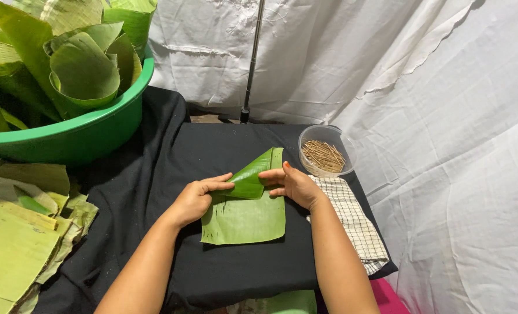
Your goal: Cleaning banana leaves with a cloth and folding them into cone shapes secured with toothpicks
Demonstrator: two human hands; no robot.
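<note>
At table centre, on black cloth: banana leaf lies flat, far corner folded over; left hand and right hand fingers pinch fold. Cone unformed; picks in tub untouched, far right.

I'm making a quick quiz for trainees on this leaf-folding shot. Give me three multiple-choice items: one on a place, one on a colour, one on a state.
1. The clear tub of sticks sits: A. beyond the right hand; B. inside the basin; C. on the checked cloth.
2. The basin holding rolled leaves is: A. blue; B. green; C. white.
3. The leaf on the black cloth is: A. flat; B. partly folded; C. torn in two.

A: it stands past the right hand.
B: its rim is green.
B: both hands, the left hand too, press a folded corner.
</note>
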